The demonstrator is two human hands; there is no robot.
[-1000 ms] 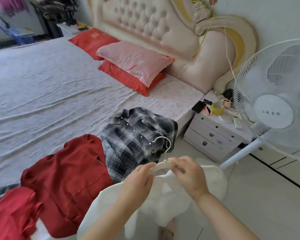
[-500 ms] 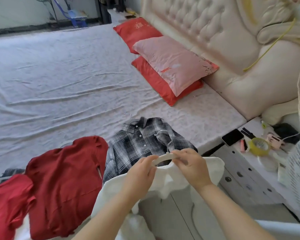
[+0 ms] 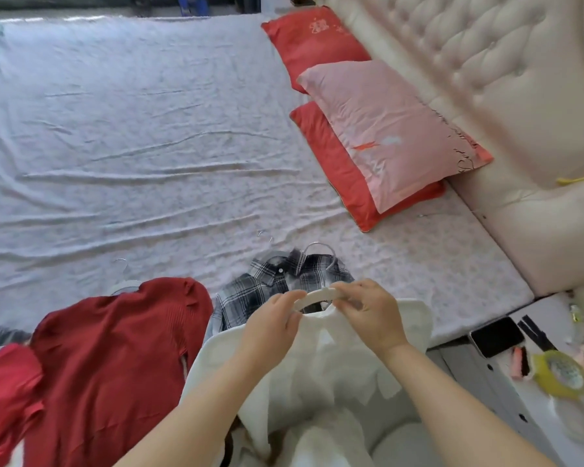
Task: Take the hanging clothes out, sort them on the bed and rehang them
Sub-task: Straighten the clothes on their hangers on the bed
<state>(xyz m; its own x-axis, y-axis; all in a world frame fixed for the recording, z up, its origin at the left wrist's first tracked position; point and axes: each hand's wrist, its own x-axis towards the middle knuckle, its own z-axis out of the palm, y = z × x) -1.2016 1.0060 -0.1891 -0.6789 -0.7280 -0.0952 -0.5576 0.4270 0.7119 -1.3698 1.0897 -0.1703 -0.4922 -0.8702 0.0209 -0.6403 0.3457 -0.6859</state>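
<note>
A white garment [image 3: 331,362] hangs on a white hanger [image 3: 317,294] over the near edge of the bed [image 3: 132,146]. My left hand [image 3: 270,328] grips the hanger's left arm and the garment's neck. My right hand [image 3: 368,311] pinches the hanger's right arm. The hanger's metal hook [image 3: 321,249] sticks up past the hands. Behind the hanger a black-and-white plaid shirt [image 3: 267,291] lies on the bed. A dark red knit top [image 3: 115,362] lies to its left with a hanger [image 3: 125,281] in its neck. A brighter red garment [image 3: 4,399] lies at the far left.
Red pillows [image 3: 312,38] and a pink pillow [image 3: 385,129] lean at the cream tufted headboard [image 3: 486,79] on the right. A nightstand [image 3: 536,392] at lower right carries a phone [image 3: 496,337], a yellow tape roll [image 3: 562,374] and small items.
The view has swung left and down, dropping the fan from sight. Both hands keep hold of the white hanger and have carried the white garment closer over the plaid shirt.
</note>
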